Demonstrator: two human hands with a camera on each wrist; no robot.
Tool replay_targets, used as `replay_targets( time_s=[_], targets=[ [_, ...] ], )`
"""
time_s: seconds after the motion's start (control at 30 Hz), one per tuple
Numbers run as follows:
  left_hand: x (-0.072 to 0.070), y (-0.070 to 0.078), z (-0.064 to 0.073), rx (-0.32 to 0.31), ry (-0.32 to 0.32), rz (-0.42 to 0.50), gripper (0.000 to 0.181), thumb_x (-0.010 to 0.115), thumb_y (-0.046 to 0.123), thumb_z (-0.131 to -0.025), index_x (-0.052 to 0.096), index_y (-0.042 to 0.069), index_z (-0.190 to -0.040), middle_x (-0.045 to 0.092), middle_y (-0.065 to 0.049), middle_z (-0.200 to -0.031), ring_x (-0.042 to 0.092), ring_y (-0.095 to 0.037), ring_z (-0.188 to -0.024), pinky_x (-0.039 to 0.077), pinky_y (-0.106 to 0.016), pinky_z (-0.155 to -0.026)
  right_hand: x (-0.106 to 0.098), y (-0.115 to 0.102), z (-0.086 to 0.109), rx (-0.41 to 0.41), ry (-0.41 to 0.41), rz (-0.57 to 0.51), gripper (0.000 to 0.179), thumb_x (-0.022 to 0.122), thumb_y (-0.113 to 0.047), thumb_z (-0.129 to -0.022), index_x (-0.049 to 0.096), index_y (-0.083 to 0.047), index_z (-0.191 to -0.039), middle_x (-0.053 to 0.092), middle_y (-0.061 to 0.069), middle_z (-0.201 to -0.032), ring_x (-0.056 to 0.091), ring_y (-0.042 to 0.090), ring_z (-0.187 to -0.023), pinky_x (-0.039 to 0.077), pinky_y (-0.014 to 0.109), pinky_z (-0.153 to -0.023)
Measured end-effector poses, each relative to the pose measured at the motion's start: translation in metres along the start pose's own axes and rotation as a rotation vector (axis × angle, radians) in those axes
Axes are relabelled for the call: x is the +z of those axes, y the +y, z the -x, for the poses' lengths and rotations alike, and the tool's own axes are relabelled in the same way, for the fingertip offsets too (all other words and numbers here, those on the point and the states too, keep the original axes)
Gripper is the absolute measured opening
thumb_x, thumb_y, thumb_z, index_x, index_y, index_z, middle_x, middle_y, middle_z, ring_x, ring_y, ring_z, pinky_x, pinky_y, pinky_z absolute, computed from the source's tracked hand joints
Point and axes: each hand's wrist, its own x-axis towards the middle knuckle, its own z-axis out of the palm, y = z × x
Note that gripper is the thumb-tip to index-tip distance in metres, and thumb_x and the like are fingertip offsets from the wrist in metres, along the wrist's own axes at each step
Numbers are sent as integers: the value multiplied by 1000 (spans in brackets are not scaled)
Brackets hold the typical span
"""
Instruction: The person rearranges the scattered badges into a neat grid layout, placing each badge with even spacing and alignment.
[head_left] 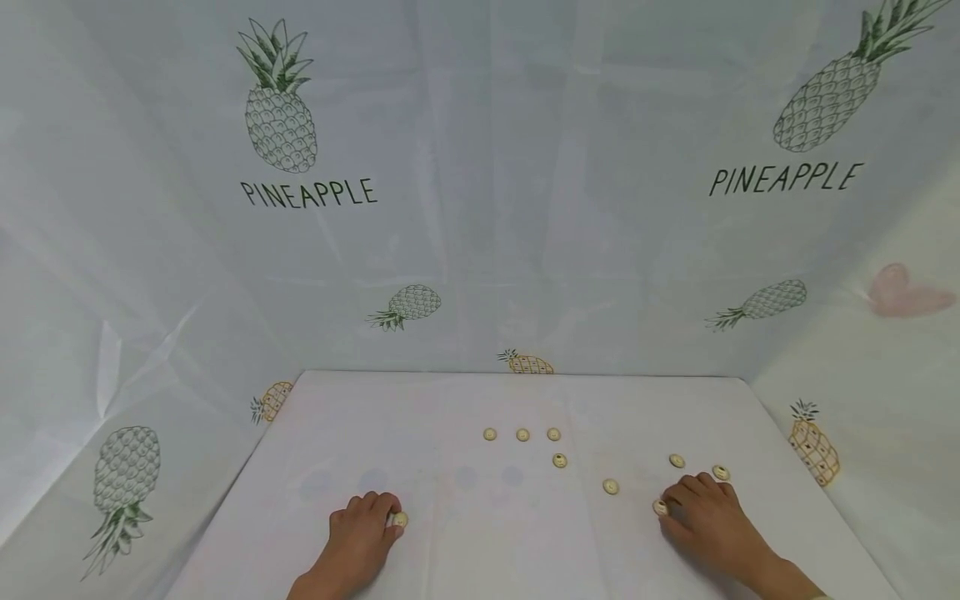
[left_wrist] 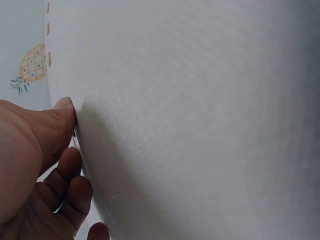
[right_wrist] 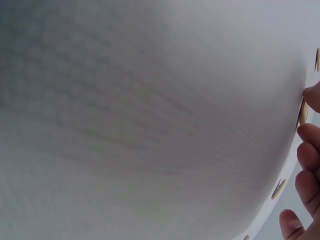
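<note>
- Clamped in left grip (head_left: 360, 537), between thumb and forefinger: left beige disc (head_left: 402, 519), at near left of bench (head_left: 487, 558); pinched by the rim, probably too flat for a palm hold.
- Clamped in right grip (head_left: 708, 517) the same way: right beige disc (head_left: 660, 507), near right, top face mostly uncovered.
- Lined up far centre: three discs (head_left: 522, 435), spaced apart, presumably for order.
- Scattered nearer and rightward: four loose discs (head_left: 611, 487), flat so unlikely to roll.

On my white table (head_left: 510, 546) lie small yellowish discs (head_left: 522, 435): three in a far row, others toward the right.
</note>
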Motion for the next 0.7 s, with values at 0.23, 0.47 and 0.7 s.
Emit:
replay_targets(
  time_s=[0.23, 0.47, 0.7],
  targets=[
    [0, 0, 1, 5, -5, 10, 26, 81, 26, -92, 63, 21, -109, 58, 7, -99, 53, -18, -92, 44, -59, -84, 0, 1, -1, -41, 29, 12, 15, 86, -35, -86, 72, -31, -91, 62, -17, -95, 52, 11, -94, 41, 46, -83],
    [0, -2, 3, 31, 30, -14, 25, 82, 26, -91, 63, 20, -107, 56, 7, -96, 52, -17, -90, 45, -55, -80, 0, -1, -5, -74, 53, 30, 16, 88, -34, -83, 73, -31, -87, 61, -19, -90, 51, 9, -90, 40, 43, -82],
    [2, -3, 3, 91, 59, -63, 23, 82, 26, -91, 64, 19, -104, 55, 7, -95, 52, -16, -91, 44, -49, -78, 2, 0, -9, -164, 181, 60, 23, 92, -30, -77, 70, -29, -83, 59, -17, -87, 49, 10, -86, 41, 45, -81]
  ],
)
